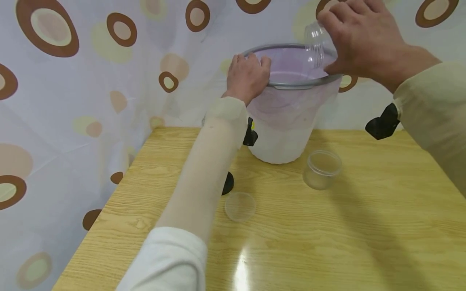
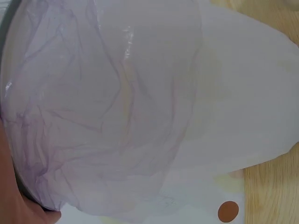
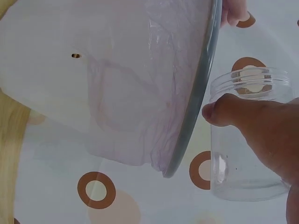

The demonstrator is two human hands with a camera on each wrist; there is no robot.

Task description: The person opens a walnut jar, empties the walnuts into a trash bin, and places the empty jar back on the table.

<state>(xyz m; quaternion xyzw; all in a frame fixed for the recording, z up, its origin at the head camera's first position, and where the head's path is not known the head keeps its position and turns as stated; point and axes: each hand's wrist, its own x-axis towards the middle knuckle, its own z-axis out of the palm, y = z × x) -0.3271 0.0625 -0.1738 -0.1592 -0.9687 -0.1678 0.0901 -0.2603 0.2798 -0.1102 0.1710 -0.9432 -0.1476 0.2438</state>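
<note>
A white bin stands at the back of the table, lined with a thin purple bag under a grey rim. My left hand grips that rim on its left side, fingers curled over the edge. Above the bin's right side, my right hand holds a clear jar, tilted with its mouth toward the bin's opening. No lid covers the threaded mouth in the right wrist view, where the jar looks see-through. The bin's inside bottom is hidden.
A second clear round container sits on the wooden table in front of the bin. Nearer lies a clear flat disc, beside a black round object partly hidden by my left forearm. A patterned sheet hangs behind.
</note>
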